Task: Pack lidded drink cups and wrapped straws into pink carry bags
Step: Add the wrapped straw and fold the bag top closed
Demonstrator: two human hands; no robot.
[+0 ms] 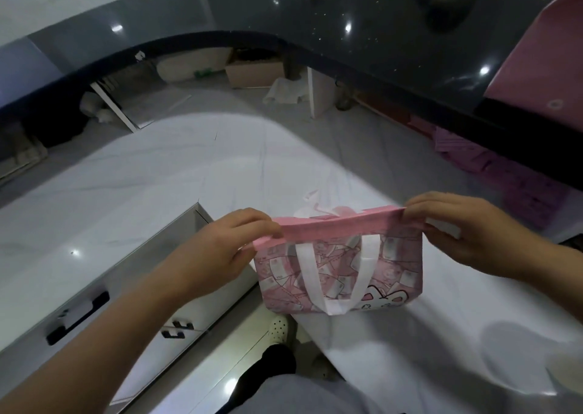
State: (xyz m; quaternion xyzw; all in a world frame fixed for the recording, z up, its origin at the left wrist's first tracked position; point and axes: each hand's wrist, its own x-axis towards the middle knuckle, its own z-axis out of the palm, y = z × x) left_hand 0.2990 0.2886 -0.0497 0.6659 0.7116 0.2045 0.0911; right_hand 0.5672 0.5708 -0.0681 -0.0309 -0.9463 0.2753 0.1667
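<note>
A dark glossy counter is seen curving across the top of the frame, with lamp reflections on it. Beneath it, at upper centre, a cardboard box and a crumpled white sheet are seen on the floor. A large pink sheet is propped at the upper right, and a stack of pink flat items is tucked under the counter at the right. A white bench fills the middle of the frame. White drawers with black handles are set into it at the lower left. A white perforated shoe is visible at bottom centre.

The pink carry bag is held at lower centre, over the near edge of the bench; whether its base rests on the bench cannot be told. Its folded top band is stretched level between the hands. One white handle hangs down the near face, and a second is bunched behind the band. The left end of the band is pinched by the left hand between thumb and curled fingers. The right end is pinched in the same way by the right hand. Nothing stands between the hands and the bag.
</note>
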